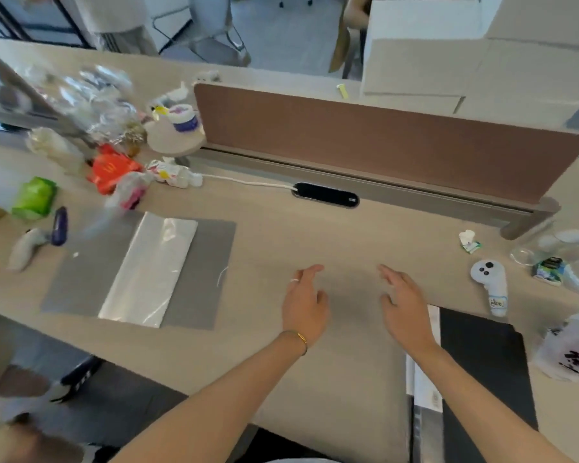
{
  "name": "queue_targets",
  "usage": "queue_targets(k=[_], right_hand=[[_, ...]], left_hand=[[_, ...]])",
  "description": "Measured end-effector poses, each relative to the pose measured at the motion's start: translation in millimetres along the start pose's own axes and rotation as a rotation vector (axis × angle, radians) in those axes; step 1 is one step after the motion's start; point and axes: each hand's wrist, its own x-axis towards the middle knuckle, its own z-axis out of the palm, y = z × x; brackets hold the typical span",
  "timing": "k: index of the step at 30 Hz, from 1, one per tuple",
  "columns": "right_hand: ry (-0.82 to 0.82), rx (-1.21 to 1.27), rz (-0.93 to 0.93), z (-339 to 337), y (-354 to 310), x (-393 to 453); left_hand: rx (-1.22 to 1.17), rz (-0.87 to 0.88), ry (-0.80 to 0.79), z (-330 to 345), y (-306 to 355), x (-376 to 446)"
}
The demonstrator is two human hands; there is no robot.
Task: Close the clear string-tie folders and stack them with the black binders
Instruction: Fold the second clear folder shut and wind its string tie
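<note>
Item: my left hand (pixel 304 307) and right hand (pixel 404 310), both spread and empty above bare desk. Clear glossy plastic folder (pixel 149 272) lay well left of them; flat black binder (pixel 482 365) just beside my right wrist. Best handling: reach left, flatten flap before winding string.

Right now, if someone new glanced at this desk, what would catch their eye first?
Probably the two bare hands, left hand and right hand, held open and empty over the middle of the desk. Next, the shiny clear folder lying on a grey mat to the left, and the black binder at the near right edge.
</note>
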Motion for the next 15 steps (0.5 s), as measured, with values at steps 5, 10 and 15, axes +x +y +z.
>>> queue_targets(k=[5, 10, 15], right_hand=[[-0.083, -0.036, -0.154, 78.0, -81.2, 48.3], [-0.251, -0.094, -0.238, 171.8, -146.7, 64.7], [-0.476, -0.193, -0.331, 262.9, -188.8, 62.9]], left_hand=[[0.001, -0.097, 0.135, -98.4, -56.8, 37.2], [0.056, -0.246, 0.193, -186.1, -133.5, 60.7], [0.346, -0.386, 0.041, -231.7, -213.2, 70.0]])
